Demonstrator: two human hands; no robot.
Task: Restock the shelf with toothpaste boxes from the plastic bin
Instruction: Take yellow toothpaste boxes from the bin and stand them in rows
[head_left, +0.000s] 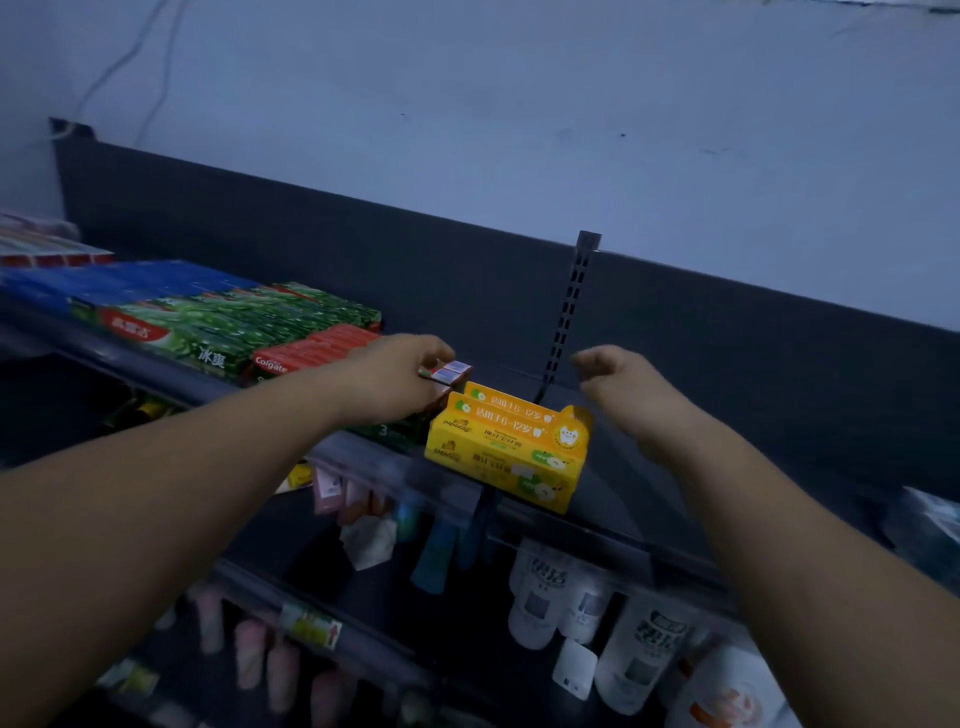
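Both bare arms reach up and away from the person toward the top shelf (374, 462), forearms running in from the near corners of the view.

The left hand (400, 374) lies palm-down at the middle of the shelf, wrist nearly straight. Its fingers (434, 358) curl over the near ends of the small red boxes (451, 370), narrow around them and gripping. These boxes sit just left of, and touching, the yellow toothpaste boxes (509, 452).

The right hand (618, 387) hovers in the air to the right of the yellow boxes, above the bare part of the shelf and apart from everything on it. Its back faces the camera, the wrist is bent slightly upward, and the fingers hang loosely curled, holding nothing.

The yellow boxes stand two deep at the shelf's near edge, with a cartoon tooth printed on the right end. To the left, more stock lies flat in rows: red Colgate boxes (317, 351) next to the left hand, then green boxes (234, 332), then blue boxes (130, 286) at the far left.

A slotted upright post (569, 306) rises from the shelf against the dark back panel (311, 234), between the two hands. On the lower shelves are white bottles (649, 649) to the right and pink tubes (249, 654) to the left, both blurred.
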